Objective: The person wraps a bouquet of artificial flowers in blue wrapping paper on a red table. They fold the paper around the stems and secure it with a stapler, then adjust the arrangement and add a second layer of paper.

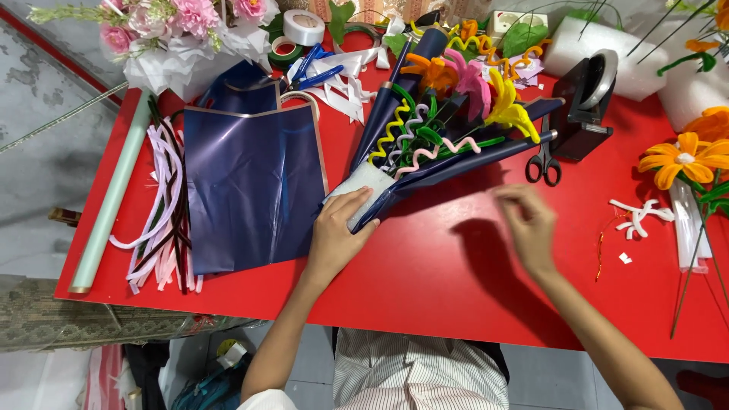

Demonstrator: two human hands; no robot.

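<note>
Pressing hand: left hand, fingers together and flat on the white base of the bouquet
Bouquet: twisted wire flowers in navy wrap, fanning up and away beyond those fingertips
Free hand: right hand, blurred, fingers loosely curled, holding nothing that I can tell
Paper: navy sheet just left of the pressing fingers
Tools: scissors and black tape dispenser beyond the right fingertips
Room: bare red table between both hands, its near edge at the wrists
</note>
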